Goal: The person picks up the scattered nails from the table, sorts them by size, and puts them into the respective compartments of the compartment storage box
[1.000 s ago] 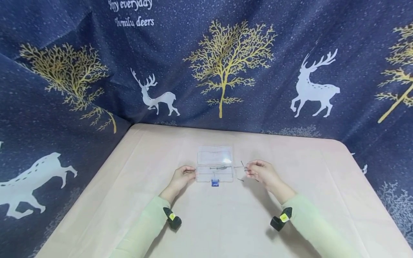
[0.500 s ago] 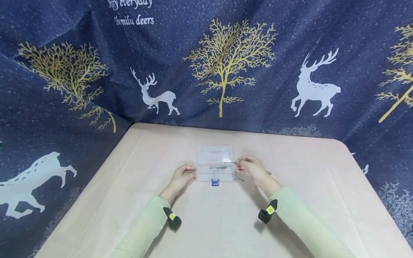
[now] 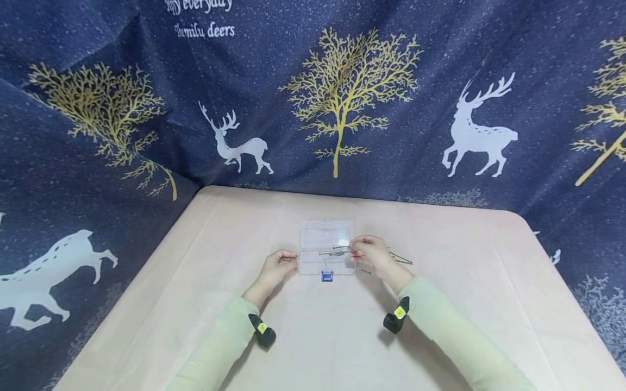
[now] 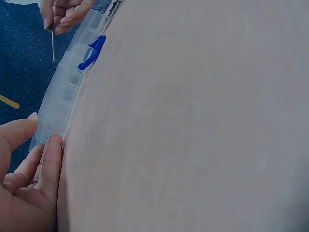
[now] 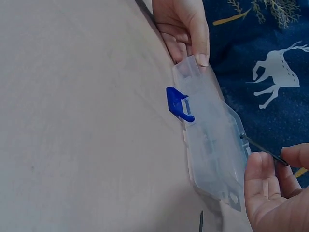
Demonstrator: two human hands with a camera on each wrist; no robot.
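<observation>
A clear plastic storage box [image 3: 313, 268] lies with its lid [image 3: 323, 234] raised at the far side and its blue latch [image 3: 327, 276] at the front. My left hand [image 3: 276, 268] holds the box's left end between thumb and fingers. Over the right end, my right hand [image 3: 374, 255] pinches a long thin nail [image 5: 263, 147] between thumb and fingers, its head pointing left over the box. Several nails [image 3: 332, 253] lie in the rear part of the box. The right fingers hide part of the box's right edge.
A short nail [image 3: 365, 271] lies on the pale tabletop [image 3: 323, 331] just right of the box. Longer nails [image 3: 402, 259] lie behind the right wrist, partly hidden. A dark blue deer-print cloth [image 3: 386, 163] hangs behind the table.
My right hand has moved left with the nail, from beside the box to over its right end. Nails behind that hand have come into view. My left hand stays on the box.
</observation>
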